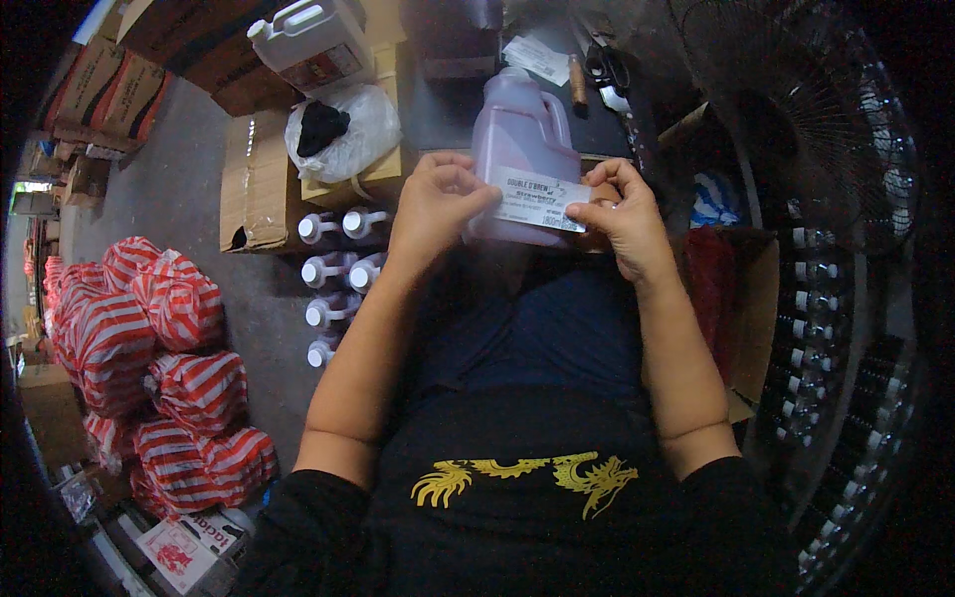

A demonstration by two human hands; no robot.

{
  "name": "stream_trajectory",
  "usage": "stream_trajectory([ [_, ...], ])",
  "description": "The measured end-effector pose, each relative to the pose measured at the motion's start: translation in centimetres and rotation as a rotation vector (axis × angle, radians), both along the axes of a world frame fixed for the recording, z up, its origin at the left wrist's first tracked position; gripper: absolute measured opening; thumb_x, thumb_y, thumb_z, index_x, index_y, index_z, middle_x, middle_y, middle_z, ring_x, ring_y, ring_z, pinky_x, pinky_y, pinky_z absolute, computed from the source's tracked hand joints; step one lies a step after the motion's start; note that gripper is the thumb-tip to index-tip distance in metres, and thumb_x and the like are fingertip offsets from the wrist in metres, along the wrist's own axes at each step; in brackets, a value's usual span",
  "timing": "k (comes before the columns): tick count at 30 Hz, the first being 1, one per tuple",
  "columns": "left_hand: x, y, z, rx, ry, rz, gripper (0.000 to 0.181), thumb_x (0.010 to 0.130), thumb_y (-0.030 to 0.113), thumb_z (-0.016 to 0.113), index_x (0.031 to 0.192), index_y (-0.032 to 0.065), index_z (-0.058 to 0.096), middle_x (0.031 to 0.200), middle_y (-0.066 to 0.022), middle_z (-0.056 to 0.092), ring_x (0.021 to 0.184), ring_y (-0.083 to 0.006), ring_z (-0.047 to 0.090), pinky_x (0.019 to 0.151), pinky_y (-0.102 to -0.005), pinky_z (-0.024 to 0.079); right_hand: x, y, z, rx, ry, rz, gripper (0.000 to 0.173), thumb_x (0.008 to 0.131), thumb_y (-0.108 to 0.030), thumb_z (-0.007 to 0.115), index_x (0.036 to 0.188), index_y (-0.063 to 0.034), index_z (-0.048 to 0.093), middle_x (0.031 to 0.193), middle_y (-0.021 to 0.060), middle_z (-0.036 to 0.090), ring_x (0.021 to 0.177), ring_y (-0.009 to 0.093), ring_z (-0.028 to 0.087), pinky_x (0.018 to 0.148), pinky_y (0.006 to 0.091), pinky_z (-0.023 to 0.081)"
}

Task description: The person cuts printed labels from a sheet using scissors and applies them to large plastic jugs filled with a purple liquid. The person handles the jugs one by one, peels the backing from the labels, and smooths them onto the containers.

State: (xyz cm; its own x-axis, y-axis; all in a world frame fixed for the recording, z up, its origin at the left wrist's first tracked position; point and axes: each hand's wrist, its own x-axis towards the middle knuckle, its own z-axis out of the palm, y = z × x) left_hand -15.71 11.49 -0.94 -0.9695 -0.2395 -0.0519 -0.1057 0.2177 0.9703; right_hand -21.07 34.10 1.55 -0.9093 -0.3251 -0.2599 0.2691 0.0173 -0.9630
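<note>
Before me a plastic jug with a side handle holds pinkish-purple contents, leaning slightly at the table's near edge. A white printed label lies across its lower front face; whether it is stuck down cannot be told. My left hand pinches the label's left edge between thumb and fingers. At the opposite edge, my right hand grips the label with its thumb in front, the other fingers curled behind. Beyond the jug, more printed labels rest on the dark tabletop.
A wooden-handled tool and scissors lie at the table's back right. Several white-capped jugs stand on the floor at left, near a cardboard box. Red-striped bags are piled farther left. A fan and bottles are at right.
</note>
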Motion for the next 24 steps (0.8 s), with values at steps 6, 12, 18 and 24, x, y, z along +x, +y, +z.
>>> stream_trajectory([
  [6, -0.1, -0.3, 0.1, -0.041, -0.021, -0.019, 0.018, 0.065, 0.015, 0.077, 0.07, 0.0, 0.068, 0.111, -0.0131, 0.054, 0.093, -0.0214, 0.058, 0.077, -0.03, 0.048, -0.1, -0.2, -0.5, 0.026, 0.032, 0.005, 0.038, 0.066, 0.004, 0.074, 0.09, -0.0068, 0.047, 0.065, -0.0046, 0.049, 0.055, 0.001, 0.044, 0.048, 0.0174, 0.035],
  [12, -0.1, 0.0, 0.5, -0.147, 0.042, -0.024, 0.018, 0.065, 0.015, 0.077, 0.07, -0.0007, 0.068, 0.11, -0.0133, 0.053, 0.09, -0.0214, 0.059, 0.075, -0.0307, 0.049, -0.1, -0.2, -0.6, 0.053, 0.014, 0.002, 0.038, 0.065, 0.004, 0.074, 0.09, -0.0076, 0.048, 0.068, -0.004, 0.049, 0.055, 0.002, 0.045, 0.047, 0.0187, 0.037],
  [18, 0.3, 0.6, 2.0, -0.149, 0.014, -0.015, 0.016, 0.065, 0.014, 0.077, 0.07, 0.001, 0.068, 0.109, -0.013, 0.054, 0.104, -0.0225, 0.054, 0.086, -0.0326, 0.044, -0.1, -0.1, -0.4, 0.084, 0.008, 0.014, 0.04, 0.064, 0.004, 0.075, 0.09, -0.0073, 0.048, 0.071, -0.0016, 0.051, 0.059, 0.003, 0.05, 0.047, 0.0196, 0.04],
  [24, 0.3, 0.5, 1.9, -0.254, 0.047, -0.012, 0.016, 0.065, 0.012, 0.075, 0.071, -0.0005, 0.067, 0.11, -0.0136, 0.053, 0.083, -0.0217, 0.061, 0.072, -0.03, 0.051, -0.1, -0.2, -0.7, 0.108, 0.047, 0.02, 0.039, 0.064, 0.004, 0.074, 0.091, -0.0072, 0.048, 0.07, -0.0017, 0.05, 0.059, 0.004, 0.05, 0.048, 0.0194, 0.04],
])
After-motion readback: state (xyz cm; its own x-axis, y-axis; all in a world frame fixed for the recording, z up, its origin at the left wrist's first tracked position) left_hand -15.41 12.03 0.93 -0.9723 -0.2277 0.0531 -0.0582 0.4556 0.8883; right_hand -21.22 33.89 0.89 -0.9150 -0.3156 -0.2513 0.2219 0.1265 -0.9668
